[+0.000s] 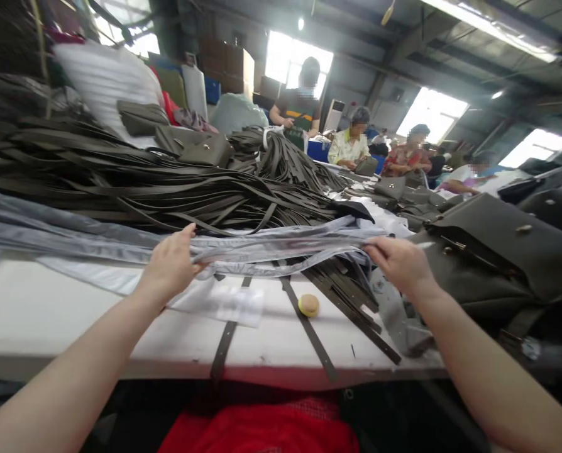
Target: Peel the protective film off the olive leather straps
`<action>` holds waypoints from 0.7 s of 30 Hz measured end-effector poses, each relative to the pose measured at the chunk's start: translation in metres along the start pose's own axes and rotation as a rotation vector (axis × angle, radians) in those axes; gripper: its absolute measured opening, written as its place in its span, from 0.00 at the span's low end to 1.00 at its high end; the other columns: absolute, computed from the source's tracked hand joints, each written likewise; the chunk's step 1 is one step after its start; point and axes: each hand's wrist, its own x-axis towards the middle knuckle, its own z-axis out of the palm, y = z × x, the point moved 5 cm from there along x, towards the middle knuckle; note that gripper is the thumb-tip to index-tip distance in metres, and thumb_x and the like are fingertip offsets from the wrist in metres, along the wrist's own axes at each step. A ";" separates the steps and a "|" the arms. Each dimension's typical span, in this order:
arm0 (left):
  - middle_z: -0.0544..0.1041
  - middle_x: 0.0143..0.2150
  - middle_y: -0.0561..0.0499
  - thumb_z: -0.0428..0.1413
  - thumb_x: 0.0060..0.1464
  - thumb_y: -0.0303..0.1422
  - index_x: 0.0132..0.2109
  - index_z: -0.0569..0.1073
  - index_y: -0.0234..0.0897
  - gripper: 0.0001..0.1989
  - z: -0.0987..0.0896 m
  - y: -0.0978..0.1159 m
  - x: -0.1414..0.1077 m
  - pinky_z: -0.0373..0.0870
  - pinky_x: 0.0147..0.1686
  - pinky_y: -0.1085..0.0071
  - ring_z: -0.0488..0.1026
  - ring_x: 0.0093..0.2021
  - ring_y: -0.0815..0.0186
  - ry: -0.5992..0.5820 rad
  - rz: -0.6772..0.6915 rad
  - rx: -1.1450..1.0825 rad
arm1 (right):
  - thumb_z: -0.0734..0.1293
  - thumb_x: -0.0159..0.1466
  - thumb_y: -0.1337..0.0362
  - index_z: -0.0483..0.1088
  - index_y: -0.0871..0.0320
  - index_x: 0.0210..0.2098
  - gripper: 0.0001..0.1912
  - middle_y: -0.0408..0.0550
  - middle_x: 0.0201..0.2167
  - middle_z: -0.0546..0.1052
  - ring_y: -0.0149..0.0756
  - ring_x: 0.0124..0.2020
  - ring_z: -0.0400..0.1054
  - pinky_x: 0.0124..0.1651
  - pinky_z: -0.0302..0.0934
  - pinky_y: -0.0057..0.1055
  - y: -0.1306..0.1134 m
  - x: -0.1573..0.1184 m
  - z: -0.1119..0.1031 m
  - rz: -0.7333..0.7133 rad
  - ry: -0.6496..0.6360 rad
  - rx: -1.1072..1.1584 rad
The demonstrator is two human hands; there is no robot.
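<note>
While hands [170, 263] [400, 264] hold them, grey strips [281, 249] stretch between.

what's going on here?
A person's left hand and right hand hold a long grey bundle between them at a white table. Just behind lies a big heap of dark straps; a few loose straps lie nearer, beside a small round object. Dark bags sit to the right.
</note>
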 end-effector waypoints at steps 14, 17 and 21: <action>0.57 0.69 0.28 0.54 0.58 0.43 0.65 0.59 0.25 0.35 0.053 -0.022 -0.063 0.52 0.66 0.49 0.54 0.69 0.44 -0.162 0.096 0.070 | 0.64 0.66 0.60 0.75 0.56 0.45 0.12 0.53 0.50 0.76 0.45 0.51 0.69 0.56 0.63 0.41 -0.097 -0.078 0.118 -0.228 -0.209 0.253; 0.58 0.69 0.35 0.54 0.58 0.41 0.64 0.62 0.32 0.30 0.055 0.001 -0.063 0.52 0.67 0.50 0.55 0.69 0.49 -0.223 0.229 -0.008 | 0.65 0.66 0.60 0.71 0.60 0.55 0.20 0.58 0.56 0.72 0.51 0.57 0.65 0.60 0.60 0.46 -0.103 -0.111 0.136 -0.222 -0.197 0.127; 0.59 0.68 0.35 0.54 0.60 0.41 0.62 0.65 0.31 0.28 0.052 0.016 -0.057 0.51 0.68 0.51 0.56 0.68 0.49 -0.254 0.221 -0.070 | 0.62 0.68 0.57 0.69 0.61 0.58 0.23 0.62 0.61 0.67 0.57 0.64 0.57 0.60 0.58 0.52 -0.090 -0.120 0.146 -0.178 -0.155 -0.026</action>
